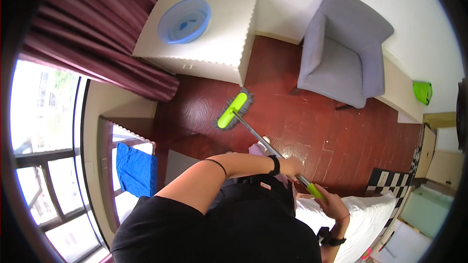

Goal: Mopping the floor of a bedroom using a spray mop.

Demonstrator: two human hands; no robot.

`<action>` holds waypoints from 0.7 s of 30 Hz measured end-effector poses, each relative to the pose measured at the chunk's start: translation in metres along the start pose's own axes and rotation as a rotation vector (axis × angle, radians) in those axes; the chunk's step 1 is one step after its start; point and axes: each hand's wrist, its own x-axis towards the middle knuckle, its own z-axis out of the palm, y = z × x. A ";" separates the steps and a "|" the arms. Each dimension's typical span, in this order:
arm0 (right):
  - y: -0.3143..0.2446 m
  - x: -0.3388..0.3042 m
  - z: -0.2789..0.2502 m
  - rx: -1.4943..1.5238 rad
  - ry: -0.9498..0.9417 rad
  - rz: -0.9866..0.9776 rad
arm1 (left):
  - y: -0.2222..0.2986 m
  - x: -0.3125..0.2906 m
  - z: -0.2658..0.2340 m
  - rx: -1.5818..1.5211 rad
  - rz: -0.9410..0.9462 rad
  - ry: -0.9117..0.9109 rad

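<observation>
A flat mop (232,111) with a bright green plate and grey fringe rests on the dark red wooden floor (273,75), near the front corner of a white cabinet. Its metal pole slants back toward my body. My left hand (291,166) is closed around the pole partway up. Higher up, at the green grip, my right hand (334,206) is wrapped round the end of the pole. A dark band sits on each of my wrists.
A blue basin (185,21) stands on the white cabinet (229,14). A grey armchair (341,53) is at the far right. Left are a maroon curtain (92,29) and a blue cloth (136,169) by the window. White bedding (360,214) and a checkered mat (385,181) lie near right.
</observation>
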 end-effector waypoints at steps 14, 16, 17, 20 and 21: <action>0.015 0.029 0.059 0.991 0.303 0.290 | -0.043 0.055 -0.004 0.279 -0.015 0.081; 0.007 0.067 0.052 1.065 0.244 0.318 | -0.066 0.046 -0.026 0.320 -0.120 0.094; 0.006 0.086 0.049 1.133 0.177 0.336 | -0.084 0.043 -0.034 0.303 -0.219 0.103; 0.035 0.164 0.080 0.959 0.287 0.106 | -0.130 0.041 -0.055 0.318 -0.437 0.140; 0.025 0.188 0.071 0.937 0.263 0.153 | -0.148 0.038 -0.062 0.319 -0.433 0.136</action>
